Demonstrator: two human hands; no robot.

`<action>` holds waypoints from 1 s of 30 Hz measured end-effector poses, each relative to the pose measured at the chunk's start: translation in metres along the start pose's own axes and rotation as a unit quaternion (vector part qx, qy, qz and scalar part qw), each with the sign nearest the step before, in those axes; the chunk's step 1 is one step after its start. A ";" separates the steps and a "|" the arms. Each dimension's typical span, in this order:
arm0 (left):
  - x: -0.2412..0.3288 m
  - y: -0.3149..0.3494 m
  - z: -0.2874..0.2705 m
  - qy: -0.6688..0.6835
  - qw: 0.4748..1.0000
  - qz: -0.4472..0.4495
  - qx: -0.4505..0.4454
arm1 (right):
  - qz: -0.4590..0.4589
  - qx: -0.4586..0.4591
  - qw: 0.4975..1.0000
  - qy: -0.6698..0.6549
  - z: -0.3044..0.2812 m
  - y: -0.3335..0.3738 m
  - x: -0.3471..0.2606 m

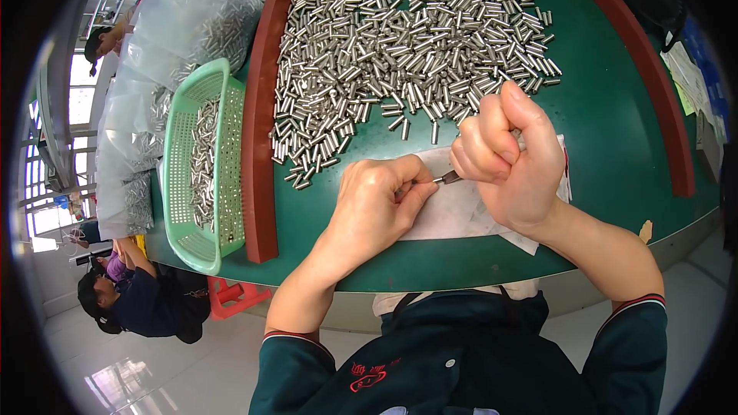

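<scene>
Over a white sheet [460, 214], my left hand [370, 198] is closed, thumb and forefinger pinching a small metal pin [437, 180] whose shiny end shows. My right hand [513, 160] is curled into a fist just to the right. From under its fingers a short dark grey metal tip [450, 177] points left and meets the pin's end; the rest of that piece is hidden in the fist. Beyond both hands, a wide heap of short silvery metal pins [415, 42] covers the green tabletop [607, 119].
Dark red wooden rails [263, 131] border the heap left and right. A light green plastic basket [178, 177] holding more pins stands outside the left rail, beside clear bags of pins [146, 69]. Papers [680, 73] lie at far right. Another person [146, 300] sits at lower left near a red stool [231, 300].
</scene>
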State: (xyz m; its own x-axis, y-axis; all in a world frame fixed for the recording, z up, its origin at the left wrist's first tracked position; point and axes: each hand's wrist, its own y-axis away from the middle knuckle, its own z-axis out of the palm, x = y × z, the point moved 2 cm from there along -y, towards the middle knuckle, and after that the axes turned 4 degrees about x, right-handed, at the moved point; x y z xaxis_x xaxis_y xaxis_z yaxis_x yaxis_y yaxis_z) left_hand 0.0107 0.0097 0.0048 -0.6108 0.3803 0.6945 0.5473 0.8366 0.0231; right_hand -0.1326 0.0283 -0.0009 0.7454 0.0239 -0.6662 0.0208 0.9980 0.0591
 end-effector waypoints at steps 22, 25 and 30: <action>0.002 0.001 0.001 0.006 1.000 -0.010 0.009 | -0.055 0.014 0.997 0.059 0.011 0.007 0.007; -0.004 -0.002 -0.007 0.077 0.996 -0.038 0.003 | -0.040 0.019 0.998 0.035 0.004 0.005 0.005; -0.025 -0.010 -0.020 0.571 0.810 -0.122 -0.057 | -0.033 -0.015 0.999 0.004 0.003 0.005 0.005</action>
State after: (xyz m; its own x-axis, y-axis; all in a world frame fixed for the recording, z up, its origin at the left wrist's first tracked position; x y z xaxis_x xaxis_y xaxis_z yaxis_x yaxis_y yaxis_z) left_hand 0.0319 -0.0156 0.0017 0.1823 -0.4574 0.8704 0.5797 0.7650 0.2805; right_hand -0.1267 0.0329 -0.0016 0.7382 -0.0419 -0.6733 0.0497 0.9987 -0.0077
